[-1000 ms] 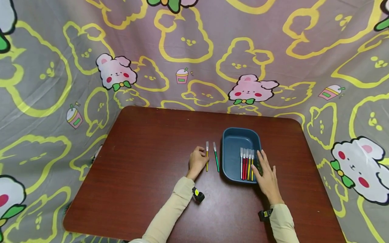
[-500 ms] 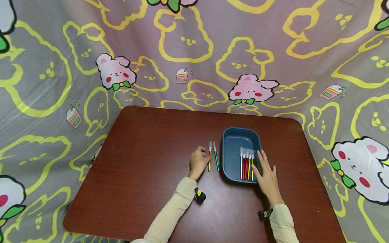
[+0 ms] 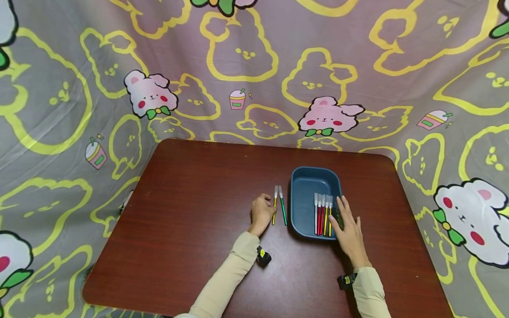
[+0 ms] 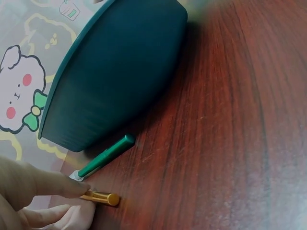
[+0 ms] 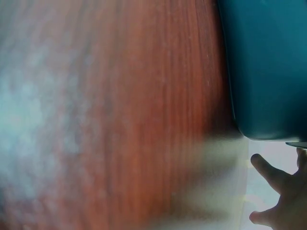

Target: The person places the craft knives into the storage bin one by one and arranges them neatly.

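My left hand (image 3: 262, 213) pinches a slim gold pen-shaped tool (image 3: 275, 211) with a clear cap, low over the table. In the left wrist view its gold end (image 4: 106, 198) pokes out past the fingers. Just right of it lies a matching green tool (image 3: 283, 212), the two capped ends close together. My right hand (image 3: 351, 232) rests with spread, straight fingers at the right rim of a blue box (image 3: 296, 229). Inside the box, several capped tools (image 3: 321, 216) in silver, red and gold lie side by side at the near right.
The brown wooden table (image 3: 191, 207) carries all of this. A patterned cloth curtain (image 3: 262, 48) hangs behind it and along both sides. Each wrist bears a black strap; the left strap (image 3: 263, 256) sits near the table's middle.
My left hand has moved slightly right with the gold tool, bringing it nearer to the green one. The right hand and the box have stayed in place.
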Available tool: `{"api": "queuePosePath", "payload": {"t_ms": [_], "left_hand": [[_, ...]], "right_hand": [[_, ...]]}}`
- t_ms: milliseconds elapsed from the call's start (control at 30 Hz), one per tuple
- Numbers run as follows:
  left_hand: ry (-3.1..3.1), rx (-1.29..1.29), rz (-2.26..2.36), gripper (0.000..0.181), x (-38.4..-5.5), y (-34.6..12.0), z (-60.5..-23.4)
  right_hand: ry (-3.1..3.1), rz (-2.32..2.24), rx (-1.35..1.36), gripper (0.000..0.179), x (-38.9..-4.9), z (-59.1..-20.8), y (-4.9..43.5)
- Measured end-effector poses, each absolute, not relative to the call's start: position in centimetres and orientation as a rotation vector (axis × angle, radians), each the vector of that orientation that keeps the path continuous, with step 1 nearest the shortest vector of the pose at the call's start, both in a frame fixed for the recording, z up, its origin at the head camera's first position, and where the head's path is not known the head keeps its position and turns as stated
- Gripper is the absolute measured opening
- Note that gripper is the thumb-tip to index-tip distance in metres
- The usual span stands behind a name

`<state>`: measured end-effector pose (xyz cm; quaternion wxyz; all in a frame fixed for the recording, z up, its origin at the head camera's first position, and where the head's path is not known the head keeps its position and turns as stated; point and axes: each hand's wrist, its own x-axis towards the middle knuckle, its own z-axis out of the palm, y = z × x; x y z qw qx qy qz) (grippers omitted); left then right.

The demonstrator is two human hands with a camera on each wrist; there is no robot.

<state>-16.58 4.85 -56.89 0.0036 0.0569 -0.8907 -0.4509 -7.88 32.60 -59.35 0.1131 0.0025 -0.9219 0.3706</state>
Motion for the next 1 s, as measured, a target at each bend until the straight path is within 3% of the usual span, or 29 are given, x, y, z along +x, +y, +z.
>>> {"api": "queuePosePath", "payload": {"t_ms": [1000], "left_hand": [[-2.953, 0.277, -1.236, 0.034, -17.42, 5.37, -56.0]], "right_hand": [[-2.699, 1.08, 0.014, 0.068, -7.82, -59.25, 32.52]]}}
